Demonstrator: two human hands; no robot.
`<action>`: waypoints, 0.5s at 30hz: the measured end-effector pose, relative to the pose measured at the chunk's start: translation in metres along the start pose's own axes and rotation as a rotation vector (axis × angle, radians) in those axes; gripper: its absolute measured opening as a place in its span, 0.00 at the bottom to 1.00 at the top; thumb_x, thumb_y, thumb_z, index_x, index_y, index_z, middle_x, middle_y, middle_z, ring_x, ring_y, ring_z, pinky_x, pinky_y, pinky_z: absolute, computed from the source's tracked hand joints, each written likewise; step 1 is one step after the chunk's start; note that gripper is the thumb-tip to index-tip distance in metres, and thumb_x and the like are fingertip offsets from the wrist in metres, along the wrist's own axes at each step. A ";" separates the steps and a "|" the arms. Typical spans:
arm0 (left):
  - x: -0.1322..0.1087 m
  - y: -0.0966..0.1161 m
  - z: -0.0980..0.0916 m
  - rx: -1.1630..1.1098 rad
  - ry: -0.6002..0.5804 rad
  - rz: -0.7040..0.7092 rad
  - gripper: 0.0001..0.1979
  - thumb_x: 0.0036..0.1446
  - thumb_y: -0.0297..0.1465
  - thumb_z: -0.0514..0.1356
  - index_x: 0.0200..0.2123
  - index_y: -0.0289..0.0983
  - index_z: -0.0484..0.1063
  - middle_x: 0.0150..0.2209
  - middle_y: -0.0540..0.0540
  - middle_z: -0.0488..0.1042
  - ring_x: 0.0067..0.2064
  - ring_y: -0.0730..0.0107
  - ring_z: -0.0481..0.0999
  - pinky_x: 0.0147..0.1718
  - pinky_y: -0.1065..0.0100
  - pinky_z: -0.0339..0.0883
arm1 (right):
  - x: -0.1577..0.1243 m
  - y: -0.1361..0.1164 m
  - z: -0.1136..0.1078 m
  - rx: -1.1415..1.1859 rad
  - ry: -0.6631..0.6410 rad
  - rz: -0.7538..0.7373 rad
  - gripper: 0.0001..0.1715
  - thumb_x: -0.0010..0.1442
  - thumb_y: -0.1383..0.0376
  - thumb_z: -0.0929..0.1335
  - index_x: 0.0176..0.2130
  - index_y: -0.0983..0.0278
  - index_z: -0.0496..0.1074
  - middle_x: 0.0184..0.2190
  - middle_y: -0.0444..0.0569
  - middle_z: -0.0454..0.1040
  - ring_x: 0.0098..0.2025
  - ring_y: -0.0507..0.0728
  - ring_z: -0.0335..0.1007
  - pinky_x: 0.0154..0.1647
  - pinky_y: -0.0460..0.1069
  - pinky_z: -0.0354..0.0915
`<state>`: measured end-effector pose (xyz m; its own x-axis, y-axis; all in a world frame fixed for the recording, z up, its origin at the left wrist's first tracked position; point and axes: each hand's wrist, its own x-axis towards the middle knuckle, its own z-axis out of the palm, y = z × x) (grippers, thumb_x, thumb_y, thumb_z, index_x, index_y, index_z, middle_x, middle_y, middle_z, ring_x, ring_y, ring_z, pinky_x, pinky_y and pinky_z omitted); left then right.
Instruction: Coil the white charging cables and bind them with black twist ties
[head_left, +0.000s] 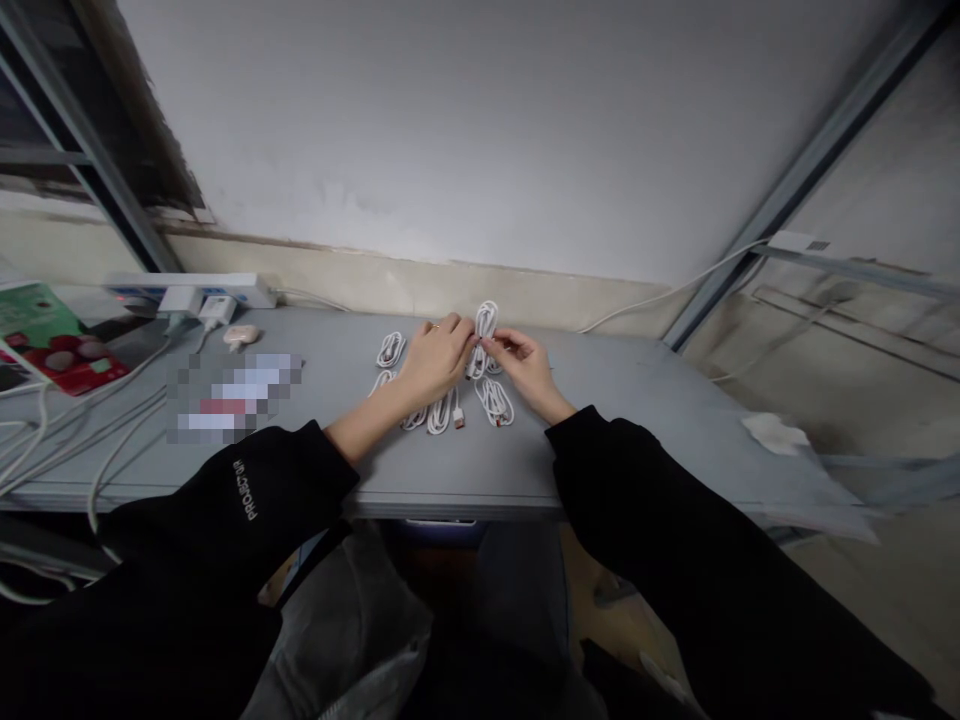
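Note:
Above the grey table, a coiled white charging cable [487,318] is pinched at its middle between my two hands. My left hand [439,358] closes on it from the left, its fingers bent. From the right, my right hand [523,365] grips it with thumb and fingertips. Several more coiled white cables lie below and around the hands: one coil [390,349] to the left, another coil [494,401] under the right hand, and one with a USB plug [459,418] at the front. My left forearm partly hides some coils.
A white power strip [255,290] with plugged-in chargers stands at the back left. Near it lie loose cords, a blurred-out flat object [236,395] and a green and red package [56,340]. A crumpled white tissue [776,433] lies at the right. Metal posts flank the table [637,400].

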<state>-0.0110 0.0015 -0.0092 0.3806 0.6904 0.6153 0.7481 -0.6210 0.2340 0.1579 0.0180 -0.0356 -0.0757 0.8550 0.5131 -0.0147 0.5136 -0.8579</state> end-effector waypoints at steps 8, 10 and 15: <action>0.002 -0.001 -0.002 0.126 -0.054 0.047 0.15 0.72 0.35 0.44 0.41 0.37 0.68 0.42 0.41 0.74 0.44 0.59 0.73 0.46 0.59 0.62 | -0.003 -0.002 0.000 0.112 -0.120 0.150 0.31 0.47 0.42 0.77 0.36 0.61 0.70 0.16 0.34 0.66 0.14 0.47 0.54 0.16 0.46 0.52; 0.002 -0.004 0.000 0.078 -0.050 0.060 0.14 0.72 0.34 0.45 0.39 0.38 0.67 0.40 0.42 0.74 0.43 0.61 0.73 0.45 0.60 0.62 | -0.003 -0.003 -0.001 0.126 -0.136 0.160 0.29 0.48 0.43 0.77 0.35 0.61 0.70 0.16 0.34 0.65 0.14 0.46 0.55 0.17 0.46 0.52; 0.001 -0.007 0.003 -0.063 -0.020 0.071 0.13 0.71 0.34 0.47 0.34 0.39 0.65 0.33 0.47 0.72 0.37 0.64 0.71 0.41 0.62 0.61 | -0.001 -0.003 -0.003 0.163 -0.137 0.187 0.21 0.51 0.52 0.78 0.33 0.64 0.73 0.19 0.37 0.68 0.20 0.47 0.59 0.23 0.46 0.56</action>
<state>-0.0138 0.0074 -0.0129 0.4424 0.6508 0.6171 0.6834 -0.6902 0.2379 0.1612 0.0153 -0.0334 -0.2258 0.9103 0.3470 -0.1472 0.3202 -0.9358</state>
